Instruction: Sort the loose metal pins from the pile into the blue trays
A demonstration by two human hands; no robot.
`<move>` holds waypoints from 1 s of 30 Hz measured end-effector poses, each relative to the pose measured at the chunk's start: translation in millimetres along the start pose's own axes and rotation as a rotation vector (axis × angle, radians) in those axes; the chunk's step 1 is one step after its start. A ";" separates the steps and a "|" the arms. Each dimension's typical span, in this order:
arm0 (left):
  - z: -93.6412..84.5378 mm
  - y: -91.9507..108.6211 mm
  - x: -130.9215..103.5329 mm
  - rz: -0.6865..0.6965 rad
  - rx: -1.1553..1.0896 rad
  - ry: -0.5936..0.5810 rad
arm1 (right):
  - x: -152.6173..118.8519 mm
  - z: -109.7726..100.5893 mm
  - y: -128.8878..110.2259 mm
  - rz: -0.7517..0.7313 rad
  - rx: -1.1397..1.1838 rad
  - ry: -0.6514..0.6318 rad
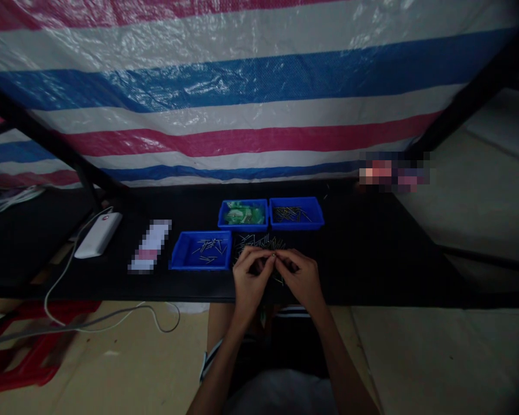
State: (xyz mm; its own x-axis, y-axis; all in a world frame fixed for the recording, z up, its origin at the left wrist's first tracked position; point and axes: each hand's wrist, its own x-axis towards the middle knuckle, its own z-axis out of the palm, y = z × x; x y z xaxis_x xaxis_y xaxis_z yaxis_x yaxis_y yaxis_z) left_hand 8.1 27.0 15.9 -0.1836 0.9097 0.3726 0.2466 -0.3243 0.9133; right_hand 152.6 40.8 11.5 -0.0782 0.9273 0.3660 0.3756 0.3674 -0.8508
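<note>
My left hand (251, 275) and my right hand (301, 278) meet fingertip to fingertip above the black table's front part. Both are closed in a pinch around something tiny, which shows only as a small bright speck between the tips. Under and behind the fingers lies a loose pile of thin metal pins (266, 239), partly hidden by my hands. A blue tray (179, 262) to the left has several silvery pins in it. Behind the pile, one blue tray (221, 225) contains green and whitish pieces, and another blue tray (316, 214) contains darker, brassy pins.
On the table (372, 271), a white power strip (98, 235) with a cable lies at the left, beside a blurred-out flat item (150, 246). A striped plastic sheet (251, 80) hangs behind. Black frame bars slant at both sides. A red stool (30, 351) stands lower left.
</note>
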 end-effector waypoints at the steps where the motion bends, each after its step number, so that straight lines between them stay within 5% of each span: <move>1: 0.0 0.1 0.0 -0.003 -0.001 -0.001 | 0.3 -0.2 -0.8 -0.002 -0.001 0.004; 21: -1.4 -2.8 -2.4 -0.044 -0.051 0.001 | -0.5 1.6 -4.1 0.019 -0.003 0.070; 28: -2.6 0.0 -1.2 -0.047 0.005 -0.006 | 55.1 -13.0 -3.4 0.014 -0.345 0.395; 30: -2.9 1.2 -1.1 -0.055 -0.001 -0.010 | 71.4 -22.0 0.3 0.076 -0.488 0.388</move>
State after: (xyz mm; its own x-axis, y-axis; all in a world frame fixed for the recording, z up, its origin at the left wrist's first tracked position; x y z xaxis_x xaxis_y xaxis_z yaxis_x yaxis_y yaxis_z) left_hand 5.8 24.8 17.0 -0.1878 0.9286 0.3202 0.2359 -0.2738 0.9324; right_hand 167.4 105.6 45.7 0.2719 0.8224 0.4997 0.7525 0.1420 -0.6431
